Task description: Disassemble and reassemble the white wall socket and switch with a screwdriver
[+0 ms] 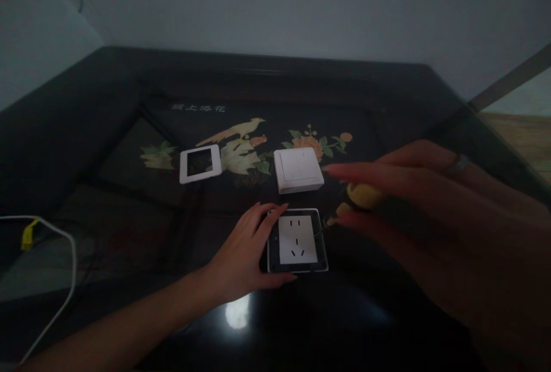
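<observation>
A left hand (241, 248) clamps the uncovered socket (297, 240) on a dark table (379, 93), apparently steadying it for tool work, as a right hand (434, 205) pinches what may be, in dim, blurred view, a yellow screwdriver (365, 196) beside it. Seating the tip would call for careful aim.

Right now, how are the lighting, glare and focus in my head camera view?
Head view: dim throughout; bright glare spot on the glossy tabletop, below the left hand; right hand and its yellow object blurred; power socket clearer, its slots distinguishable.
</observation>
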